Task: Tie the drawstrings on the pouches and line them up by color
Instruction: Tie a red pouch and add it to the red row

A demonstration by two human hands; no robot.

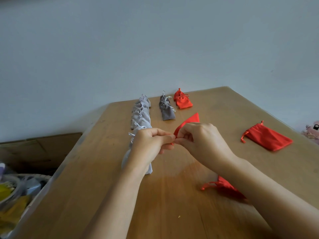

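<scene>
At mid-frame the left hand [151, 142] and right hand [202, 138] pinch the drawstring [173, 140] at the mouth of the held red pouch [189, 120], fingers curled narrow around it, the pouch lifted just above the table [172, 213]; its knot looks unfinished; toward the upper middle, a long light grey row [140, 116], a shorter dark grey row [166, 109] and a short red row [183, 100] lie tied and lined up; the loose red pouch [269, 138] at right and the lower red pouch [224, 187] under the right forearm look untied, so the job seems mostly done.
</scene>
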